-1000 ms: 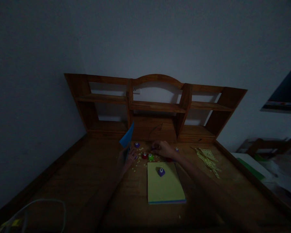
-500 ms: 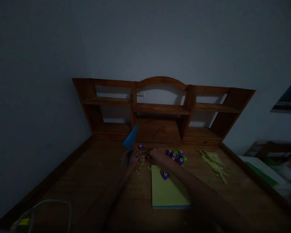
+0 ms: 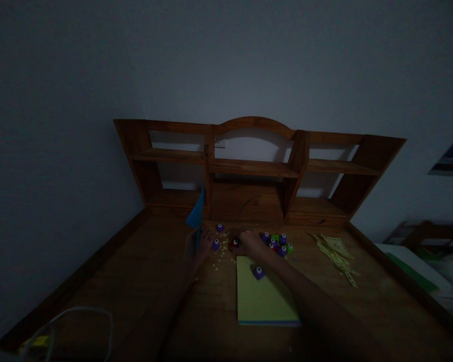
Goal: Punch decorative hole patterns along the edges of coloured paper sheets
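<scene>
My left hand (image 3: 201, 244) is closed on a blue sheet of paper (image 3: 196, 213), which stands up tilted from the fingers. Just right of that hand sits a purple craft punch (image 3: 216, 244) with a white eye-like top. My right hand (image 3: 248, 240) has its fingers curled round a small red craft punch (image 3: 235, 243) on the desk; the fingertips are dark and partly hidden. Small pale paper bits (image 3: 222, 254) lie scattered between the hands. Below the right wrist, another purple punch (image 3: 258, 272) rests on a yellow paper stack (image 3: 266, 301).
Several purple, green and red punches (image 3: 277, 244) cluster right of my right hand. One purple punch (image 3: 220, 228) is farther back. Punched yellow paper strips (image 3: 335, 254) lie at the right. A wooden shelf unit (image 3: 249, 168) stands behind; a white cable (image 3: 79, 308) loops at lower left.
My left hand has shifted slightly left with the blue paper, apart from the purple punch beside it. The red punch shows more clearly at my right hand's fingers.
</scene>
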{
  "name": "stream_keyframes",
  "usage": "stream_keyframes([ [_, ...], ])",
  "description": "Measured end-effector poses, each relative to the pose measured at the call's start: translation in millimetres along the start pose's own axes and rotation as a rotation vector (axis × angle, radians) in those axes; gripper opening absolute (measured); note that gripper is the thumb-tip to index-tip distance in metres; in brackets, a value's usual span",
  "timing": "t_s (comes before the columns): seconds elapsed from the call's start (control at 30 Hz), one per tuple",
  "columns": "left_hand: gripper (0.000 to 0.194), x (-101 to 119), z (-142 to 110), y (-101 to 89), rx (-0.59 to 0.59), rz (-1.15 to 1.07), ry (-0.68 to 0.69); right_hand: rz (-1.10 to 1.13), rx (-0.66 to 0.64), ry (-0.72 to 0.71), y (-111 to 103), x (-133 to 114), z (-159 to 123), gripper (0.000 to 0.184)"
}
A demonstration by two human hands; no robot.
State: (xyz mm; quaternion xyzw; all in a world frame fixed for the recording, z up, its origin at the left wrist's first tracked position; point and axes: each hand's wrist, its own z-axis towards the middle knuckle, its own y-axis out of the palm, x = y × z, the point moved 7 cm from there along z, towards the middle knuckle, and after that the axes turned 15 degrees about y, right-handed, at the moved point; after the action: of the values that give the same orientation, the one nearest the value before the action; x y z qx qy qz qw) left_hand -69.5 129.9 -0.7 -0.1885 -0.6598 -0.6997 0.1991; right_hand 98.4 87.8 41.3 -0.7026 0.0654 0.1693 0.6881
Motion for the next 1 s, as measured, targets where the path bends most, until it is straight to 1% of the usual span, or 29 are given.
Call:
stream_keyframes([
  [0.07, 0.021, 4.8, 2.3, -1.6, 0.016, -0.018, 0.011, 0.052, 0.032, -0.01, -0.4, 4.3, 0.8, 0.032],
  [0.17, 0.024, 8.9, 5.7, -4.7, 0.042, -0.056, 0.039, 0.183, 0.068, 0.028, -0.3, 13.1, 6.2, 0.03],
  [0.27, 0.027, 7.8, 5.8, -5.1, 0.052, -0.073, 0.034, 0.379, 0.133, 0.003, -5.0, 15.3, 13.0, 0.031],
  [0.33, 0.028, 6.3, 2.8, -2.2, 0.045, -0.051, 0.019, 0.563, 0.12, -0.003, -6.6, 16.4, 18.1, 0.029],
  [0.37, 0.029, 5.9, 0.5, -0.3, 0.041, -0.018, 0.014, 0.681, 0.091, 0.028, -6.2, 19.0, 20.8, 0.029],
  [0.43, 0.028, 6.3, -5.5, 3.8, 0.032, 0.109, 0.019, 0.95, 0.024, 0.16, -3.6, 28.8, 23.5, 0.034],
  [0.5, 0.021, 8.8, -11.9, 7.3, 0.021, 0.313, 0.056, 1.213, -0.032, 0.3, -2.2, 40.4, 19.0, 0.039],
  [0.53, 0.017, 7.6, -15.2, 9.2, 0.018, 0.36, 0.049, 1.323, -0.054, 0.334, -3.8, 45.2, 14.2, 0.039],
  [0.57, 0.022, 5.1, -18.5, 10.5, 0.016, 0.404, 0.029, 1.406, -0.086, 0.342, -6.6, 48.9, 8.2, 0.038],
  [0.63, 0.039, -2.4, -24.5, 13.5, -0.008, 0.479, -0.027, 1.491, -0.132, 0.332, -15.8, 57.9, -6.5, 0.037],
  [0.73, 0.053, -16.5, -33.4, 21.7, -0.135, 0.597, -0.094, 1.493, -0.122, 0.329, -31.5, 77.6, -31.3, 0.042],
  [0.8, 0.056, -25.6, -40.3, 26.8, -0.217, 0.642, -0.122, 1.466, -0.146, 0.327, -36.1, 88.4, -46.4, 0.05],
  [0.87, 0.056, -34.2, -47.4, 29.9, -0.278, 0.673, -0.154, 1.49, -0.155, 0.323, -36.3, 98.6, -59.1, 0.057],
  [1.0, 0.054, -45.7, -55.9, 30.2, -0.34, 0.738, -0.19, 1.573, -0.132, 0.296, -26.9, 117.6, -75.1, 0.052],
])
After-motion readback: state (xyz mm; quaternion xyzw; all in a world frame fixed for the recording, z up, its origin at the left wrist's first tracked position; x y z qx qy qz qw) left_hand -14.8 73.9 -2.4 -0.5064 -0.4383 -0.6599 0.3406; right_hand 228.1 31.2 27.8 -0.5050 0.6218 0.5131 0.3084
